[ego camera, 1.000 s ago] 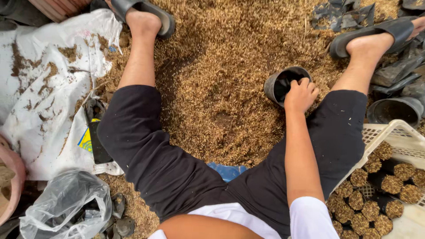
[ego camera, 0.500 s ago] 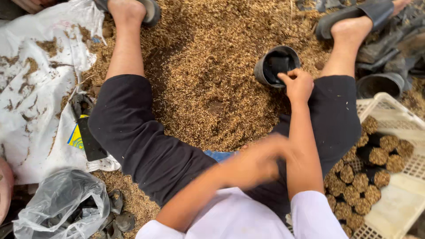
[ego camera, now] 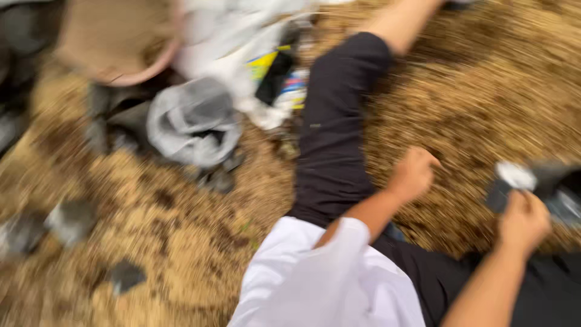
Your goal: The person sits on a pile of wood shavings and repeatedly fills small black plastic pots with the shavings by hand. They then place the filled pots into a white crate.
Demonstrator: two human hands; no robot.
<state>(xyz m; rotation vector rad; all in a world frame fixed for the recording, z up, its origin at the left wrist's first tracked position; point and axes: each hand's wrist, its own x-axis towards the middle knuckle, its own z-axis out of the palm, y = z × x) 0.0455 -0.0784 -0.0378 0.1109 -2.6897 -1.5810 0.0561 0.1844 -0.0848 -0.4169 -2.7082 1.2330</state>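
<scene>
1. View heavily motion-blurred; person seated on a ground covering of tan husk-like litter [ego camera: 484, 91], black-trousered left leg [ego camera: 339, 127] stretched out.
2. Right hand [ego camera: 523, 221] at the right edge, fingers curled around the rim of a small black pot [ego camera: 532, 184], which is held just above the litter beside the right thigh.
3. Left hand [ego camera: 414, 174] loosely closed, holding nothing, hovering over the litter just beside the left thigh.
4. Left of the leg: crumpled grey plastic bag [ego camera: 193, 121], white sheet [ego camera: 242, 36], pinkish round basin [ego camera: 109, 42].
5. Small dark pots [ego camera: 124, 275] lie scattered on the ground at lower left; detail too blurred to tell.
</scene>
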